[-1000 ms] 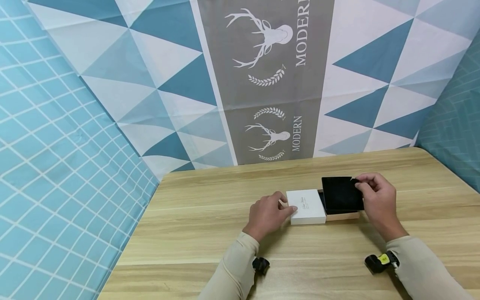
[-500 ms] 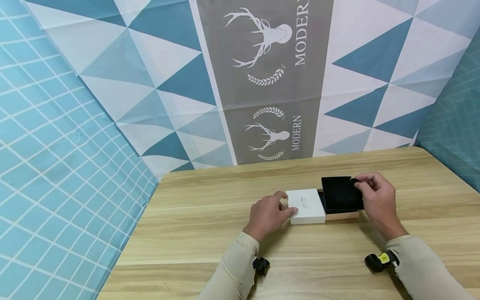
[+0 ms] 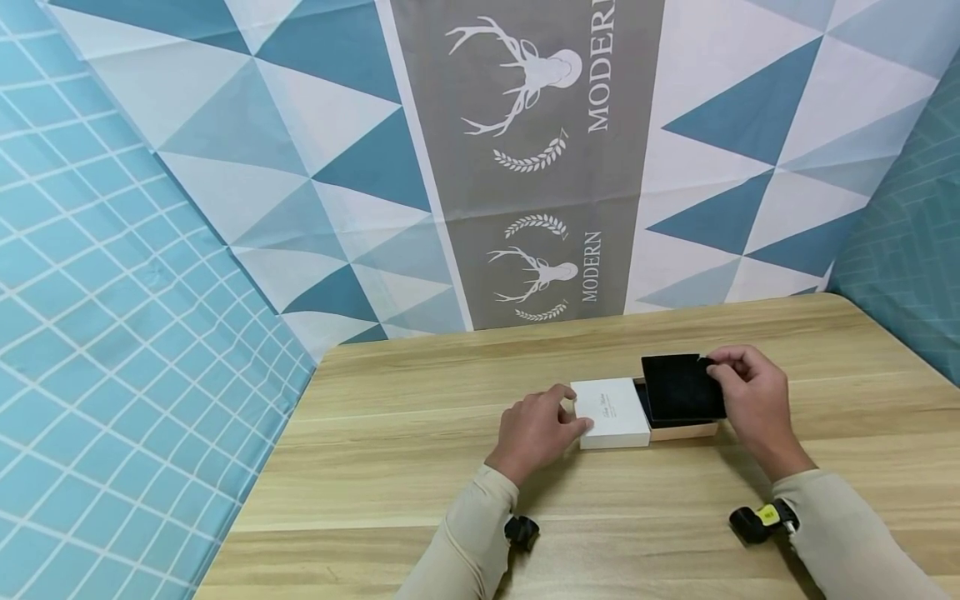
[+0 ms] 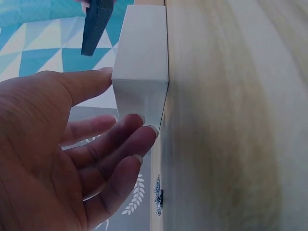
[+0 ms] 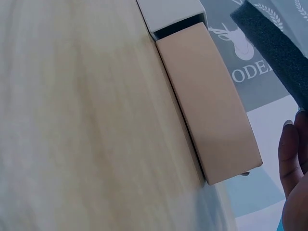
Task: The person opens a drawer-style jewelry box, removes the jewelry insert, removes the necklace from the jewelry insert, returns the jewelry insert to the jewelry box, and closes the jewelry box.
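A small white box sleeve (image 3: 610,412) with faint lettering lies on the table, and a peach-coloured drawer (image 3: 684,431) sticks out of its right side. My left hand (image 3: 534,429) holds the sleeve's left end. In the left wrist view the thumb touches the top and the curled fingers (image 4: 130,139) sit at the end face. With thumb and fingers, my right hand (image 3: 756,400) pinches the right corner of a black foam pad (image 3: 681,387), tilted above the drawer. The foam (image 5: 274,48) hides most of the drawer's inside.
A sparkly silver piece (image 4: 159,195) lies on the table beyond my left fingers. Behind the right end of the drawer, a small dark thing (image 5: 245,173) barely shows. The wooden table (image 3: 390,467) meets patterned cloth walls (image 3: 360,167) at the back and sides.
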`<state>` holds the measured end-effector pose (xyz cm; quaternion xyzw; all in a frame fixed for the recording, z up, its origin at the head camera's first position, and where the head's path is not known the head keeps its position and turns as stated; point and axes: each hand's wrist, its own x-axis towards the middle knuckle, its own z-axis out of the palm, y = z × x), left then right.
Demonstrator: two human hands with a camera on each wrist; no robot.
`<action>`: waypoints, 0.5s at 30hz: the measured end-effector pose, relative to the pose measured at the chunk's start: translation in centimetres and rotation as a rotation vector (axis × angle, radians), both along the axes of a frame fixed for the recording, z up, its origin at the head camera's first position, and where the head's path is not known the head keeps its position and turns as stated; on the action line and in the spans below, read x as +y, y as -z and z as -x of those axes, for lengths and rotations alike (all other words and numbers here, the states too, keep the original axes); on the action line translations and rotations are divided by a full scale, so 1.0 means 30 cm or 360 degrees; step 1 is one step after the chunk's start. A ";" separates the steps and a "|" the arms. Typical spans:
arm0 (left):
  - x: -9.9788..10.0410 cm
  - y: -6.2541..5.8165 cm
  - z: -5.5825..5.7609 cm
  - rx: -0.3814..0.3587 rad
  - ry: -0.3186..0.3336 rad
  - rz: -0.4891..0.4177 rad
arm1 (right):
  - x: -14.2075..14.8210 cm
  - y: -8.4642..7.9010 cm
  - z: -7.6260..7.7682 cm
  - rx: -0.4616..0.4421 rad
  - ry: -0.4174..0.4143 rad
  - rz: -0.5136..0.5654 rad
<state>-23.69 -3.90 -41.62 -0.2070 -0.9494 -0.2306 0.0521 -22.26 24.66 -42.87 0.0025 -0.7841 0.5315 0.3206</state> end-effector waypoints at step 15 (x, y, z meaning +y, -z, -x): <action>0.000 0.002 -0.002 0.0095 0.0053 0.0090 | 0.005 0.006 0.004 -0.0066 0.0004 -0.0013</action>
